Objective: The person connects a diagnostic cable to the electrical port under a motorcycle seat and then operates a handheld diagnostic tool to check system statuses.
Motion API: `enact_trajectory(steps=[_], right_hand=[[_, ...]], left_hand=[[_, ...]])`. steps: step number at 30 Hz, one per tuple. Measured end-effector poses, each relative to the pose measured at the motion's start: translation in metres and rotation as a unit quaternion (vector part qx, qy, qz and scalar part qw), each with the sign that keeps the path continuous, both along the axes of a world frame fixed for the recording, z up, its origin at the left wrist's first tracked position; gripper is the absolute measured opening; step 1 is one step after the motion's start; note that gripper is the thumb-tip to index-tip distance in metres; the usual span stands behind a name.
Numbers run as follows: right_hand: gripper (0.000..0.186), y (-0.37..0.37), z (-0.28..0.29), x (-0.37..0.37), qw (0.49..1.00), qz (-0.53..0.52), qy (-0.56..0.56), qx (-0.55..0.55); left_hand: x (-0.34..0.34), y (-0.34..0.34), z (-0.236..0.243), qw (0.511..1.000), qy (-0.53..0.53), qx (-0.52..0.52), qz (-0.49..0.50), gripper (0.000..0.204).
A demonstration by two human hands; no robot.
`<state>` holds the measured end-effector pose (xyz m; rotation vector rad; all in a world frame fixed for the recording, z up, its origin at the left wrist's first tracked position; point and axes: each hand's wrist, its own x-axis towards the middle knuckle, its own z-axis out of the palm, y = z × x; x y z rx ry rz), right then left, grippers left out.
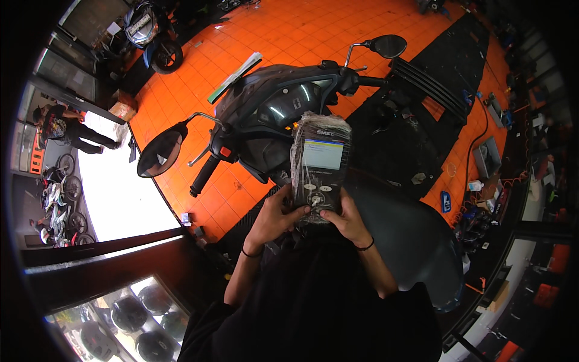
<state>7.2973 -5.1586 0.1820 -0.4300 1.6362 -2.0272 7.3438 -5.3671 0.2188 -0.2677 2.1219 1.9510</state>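
Both my hands hold a handheld diagnostic scanner [325,178], a dark device wrapped in clear plastic, with a lit screen on top and round buttons below. My left hand [278,216] grips its lower left side, thumb near the buttons. On the lower right side, my right hand [348,222] is closed with its thumb over the front. Behind the scanner stands a dark scooter [265,99]. Its left grip [205,175], mirrors and instrument panel show past the device, and its black seat [404,241] extends to the right.
Orange floor tiles [199,66] surround a black mat [386,145]. At left, a person [72,130] stands near parked motorcycles [63,199]; another scooter [148,36] is at the far left. A grey box [487,158], a blue bottle [446,202] and cables lie along the right.
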Motion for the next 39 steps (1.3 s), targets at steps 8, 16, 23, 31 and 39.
enact_trajectory(steps=[8,16,23,31,39], right_hand=[[0.068,0.000,-0.004,0.000,1.000,-0.002,0.010,-0.004],[0.067,0.000,-0.005,-0.001,1.000,-0.004,0.001,-0.009],[0.070,0.002,-0.003,-0.003,1.000,-0.003,0.006,0.004],[0.073,0.003,-0.009,-0.003,1.000,-0.005,0.001,-0.003],[0.069,0.003,-0.005,-0.004,1.000,-0.005,0.012,-0.011]], left_hand=[[-0.001,-0.004,-0.006,1.000,-0.009,-0.010,-0.015,0.050],[-0.003,-0.002,-0.002,1.000,-0.017,-0.006,-0.013,0.051],[-0.005,0.001,0.000,1.000,-0.004,0.000,-0.005,0.049],[-0.004,0.000,-0.006,1.000,-0.005,-0.009,-0.006,0.046],[-0.007,0.004,0.006,1.000,-0.013,-0.012,-0.007,0.048]])
